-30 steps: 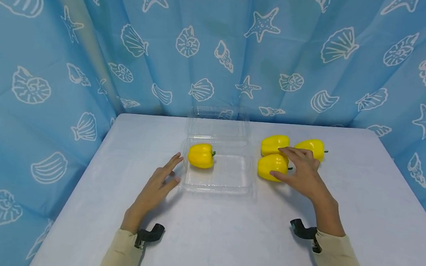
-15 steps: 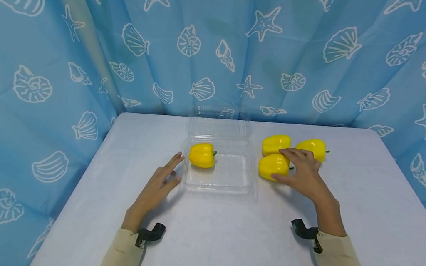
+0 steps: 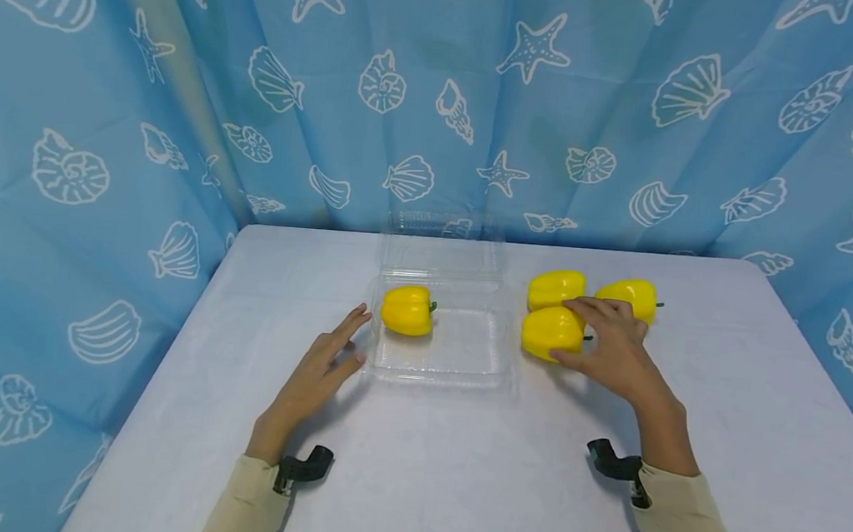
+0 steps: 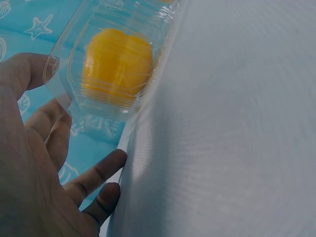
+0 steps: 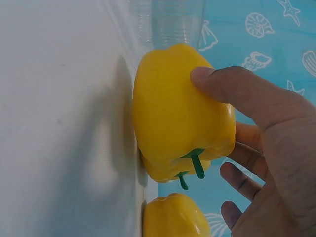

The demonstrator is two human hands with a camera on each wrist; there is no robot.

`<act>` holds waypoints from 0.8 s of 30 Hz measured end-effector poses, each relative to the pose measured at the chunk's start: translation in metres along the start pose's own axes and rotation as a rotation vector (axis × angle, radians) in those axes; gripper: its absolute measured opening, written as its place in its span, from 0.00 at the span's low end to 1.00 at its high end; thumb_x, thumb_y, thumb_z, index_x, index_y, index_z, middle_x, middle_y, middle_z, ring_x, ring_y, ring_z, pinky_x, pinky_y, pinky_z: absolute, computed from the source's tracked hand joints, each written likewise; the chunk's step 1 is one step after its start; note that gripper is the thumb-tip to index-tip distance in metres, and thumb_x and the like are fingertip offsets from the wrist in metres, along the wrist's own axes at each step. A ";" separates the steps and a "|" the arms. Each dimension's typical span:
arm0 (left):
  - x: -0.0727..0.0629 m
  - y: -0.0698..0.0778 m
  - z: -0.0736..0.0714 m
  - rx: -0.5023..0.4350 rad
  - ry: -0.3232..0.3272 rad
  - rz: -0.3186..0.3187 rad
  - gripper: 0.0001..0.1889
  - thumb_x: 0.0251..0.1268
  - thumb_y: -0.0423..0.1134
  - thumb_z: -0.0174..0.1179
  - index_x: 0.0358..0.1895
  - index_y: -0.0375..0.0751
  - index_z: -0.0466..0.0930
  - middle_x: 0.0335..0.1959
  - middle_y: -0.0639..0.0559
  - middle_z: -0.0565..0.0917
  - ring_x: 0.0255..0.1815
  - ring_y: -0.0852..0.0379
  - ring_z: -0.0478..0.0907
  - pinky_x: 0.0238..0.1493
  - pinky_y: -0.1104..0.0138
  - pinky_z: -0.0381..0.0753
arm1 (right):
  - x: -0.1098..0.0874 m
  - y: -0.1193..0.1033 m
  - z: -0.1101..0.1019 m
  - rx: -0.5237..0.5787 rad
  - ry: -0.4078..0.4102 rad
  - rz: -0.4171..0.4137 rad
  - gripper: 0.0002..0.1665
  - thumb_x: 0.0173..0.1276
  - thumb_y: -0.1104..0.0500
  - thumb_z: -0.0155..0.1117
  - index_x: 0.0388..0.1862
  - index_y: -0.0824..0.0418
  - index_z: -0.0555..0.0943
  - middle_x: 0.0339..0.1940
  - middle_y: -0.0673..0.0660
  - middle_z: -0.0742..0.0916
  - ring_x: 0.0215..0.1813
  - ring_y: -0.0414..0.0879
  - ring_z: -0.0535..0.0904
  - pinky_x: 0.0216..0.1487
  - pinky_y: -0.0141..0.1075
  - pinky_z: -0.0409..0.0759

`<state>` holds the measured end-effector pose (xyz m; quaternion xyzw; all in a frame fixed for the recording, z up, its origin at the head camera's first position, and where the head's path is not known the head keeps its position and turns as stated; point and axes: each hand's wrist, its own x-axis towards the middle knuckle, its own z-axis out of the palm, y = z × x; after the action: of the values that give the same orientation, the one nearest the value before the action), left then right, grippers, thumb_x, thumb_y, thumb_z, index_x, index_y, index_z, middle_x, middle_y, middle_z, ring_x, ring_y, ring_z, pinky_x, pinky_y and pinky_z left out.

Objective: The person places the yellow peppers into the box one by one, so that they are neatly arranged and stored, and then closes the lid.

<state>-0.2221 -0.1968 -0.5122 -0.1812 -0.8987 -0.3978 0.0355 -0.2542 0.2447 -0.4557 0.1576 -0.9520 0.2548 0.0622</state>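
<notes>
Head view: the right grip (image 3: pixel 611 349) grasps the near pepper (image 3: pixel 551 333) between thumb and fingers, just right of the clear box (image 3: pixel 472 353) on the desk (image 3: pixel 426 466). The back pepper (image 3: pixel 555 288) lies just behind it, the right pepper (image 3: pixel 633 294) beyond the hand. The boxed pepper (image 3: pixel 407 310) sits in the box's left half. The left grip (image 3: pixel 313 371), released with fingers spread, touches the box's left edge.
</notes>
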 end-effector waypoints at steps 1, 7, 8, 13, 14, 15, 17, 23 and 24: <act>0.000 0.000 0.000 0.000 0.000 0.000 0.31 0.78 0.47 0.52 0.80 0.61 0.55 0.80 0.70 0.51 0.56 0.54 0.71 0.50 0.54 0.70 | 0.000 0.000 -0.001 0.003 0.009 -0.004 0.45 0.55 0.49 0.80 0.69 0.63 0.73 0.68 0.68 0.73 0.67 0.67 0.58 0.56 0.70 0.50; -0.001 0.000 0.000 0.022 0.002 -0.007 0.31 0.78 0.48 0.51 0.80 0.65 0.54 0.80 0.71 0.50 0.58 0.53 0.72 0.54 0.51 0.70 | -0.001 -0.003 -0.004 0.027 0.046 -0.023 0.45 0.55 0.51 0.80 0.69 0.63 0.73 0.67 0.67 0.74 0.67 0.66 0.58 0.57 0.70 0.49; -0.001 0.000 0.000 0.028 0.002 -0.007 0.31 0.78 0.49 0.51 0.80 0.65 0.54 0.80 0.70 0.50 0.58 0.53 0.72 0.54 0.51 0.70 | -0.001 -0.003 -0.005 0.030 0.050 -0.025 0.45 0.55 0.51 0.80 0.69 0.63 0.73 0.67 0.67 0.74 0.67 0.66 0.58 0.57 0.70 0.49; -0.001 0.000 0.000 0.027 -0.001 -0.002 0.31 0.78 0.48 0.51 0.80 0.64 0.54 0.80 0.70 0.50 0.58 0.52 0.73 0.55 0.50 0.70 | -0.002 -0.003 -0.007 0.031 0.067 -0.039 0.45 0.56 0.51 0.80 0.69 0.64 0.72 0.67 0.68 0.73 0.67 0.67 0.58 0.57 0.69 0.49; -0.001 0.000 0.000 0.027 -0.001 0.001 0.31 0.78 0.48 0.51 0.80 0.63 0.54 0.80 0.70 0.50 0.58 0.52 0.73 0.55 0.50 0.70 | -0.002 -0.002 -0.007 0.033 0.072 -0.041 0.45 0.56 0.51 0.80 0.69 0.64 0.72 0.67 0.68 0.73 0.67 0.67 0.58 0.57 0.68 0.49; -0.001 0.000 0.000 0.027 -0.001 0.001 0.31 0.78 0.48 0.52 0.80 0.63 0.54 0.80 0.70 0.51 0.58 0.52 0.73 0.55 0.50 0.70 | -0.002 -0.002 -0.007 0.035 0.077 -0.046 0.45 0.56 0.51 0.80 0.69 0.65 0.72 0.67 0.68 0.73 0.67 0.67 0.58 0.56 0.68 0.50; -0.001 0.000 0.000 0.028 0.002 0.003 0.31 0.78 0.48 0.52 0.80 0.62 0.54 0.80 0.69 0.51 0.58 0.52 0.73 0.54 0.50 0.70 | -0.002 -0.002 -0.007 0.042 0.088 -0.055 0.45 0.55 0.51 0.80 0.68 0.65 0.72 0.67 0.68 0.74 0.67 0.68 0.58 0.55 0.67 0.51; -0.001 0.002 0.000 0.035 0.004 -0.002 0.31 0.78 0.47 0.52 0.80 0.61 0.55 0.80 0.68 0.51 0.58 0.52 0.73 0.54 0.49 0.71 | -0.001 -0.002 -0.010 0.060 0.110 -0.063 0.44 0.56 0.51 0.80 0.68 0.65 0.73 0.67 0.69 0.74 0.67 0.68 0.59 0.52 0.65 0.52; -0.002 0.003 -0.001 0.034 0.005 -0.005 0.31 0.78 0.47 0.52 0.80 0.61 0.55 0.80 0.68 0.51 0.58 0.52 0.73 0.54 0.49 0.71 | -0.001 -0.002 -0.010 0.061 0.113 -0.062 0.44 0.56 0.51 0.79 0.68 0.65 0.73 0.67 0.69 0.74 0.67 0.68 0.59 0.52 0.65 0.52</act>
<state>-0.2195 -0.1960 -0.5101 -0.1775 -0.9057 -0.3830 0.0398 -0.2522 0.2485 -0.4463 0.1741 -0.9335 0.2902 0.1187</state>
